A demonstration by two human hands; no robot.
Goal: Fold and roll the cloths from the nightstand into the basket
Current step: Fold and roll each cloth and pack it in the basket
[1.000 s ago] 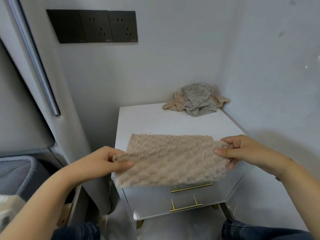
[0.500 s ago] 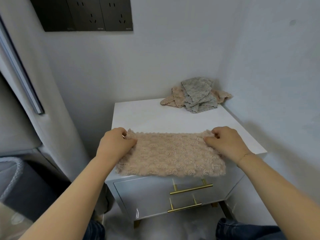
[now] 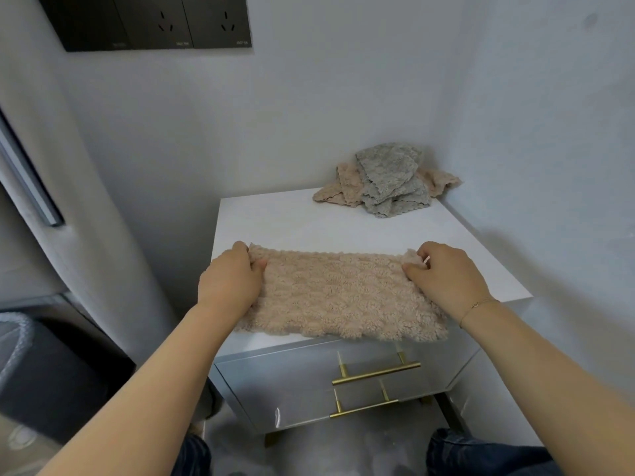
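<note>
From the head camera I see my left hand pinching the far left corner of the beige cloth, and my right hand pinching the far right corner, fingers curled into the pile on both sides. The cloth lies folded flat along the front edge of the nightstand, its near hem hanging just over that edge above the drawer handles. That overhang is my main worry: if I let go of both corners to start rolling, the plush fabric could slide off the front. An uneven pull between the two hands would skew the fold and give a lopsided roll. The heap of unfolded cloths sits at the back right corner, well apart. What may be the basket's rim shows at the far left, though I cannot be sure.
</note>
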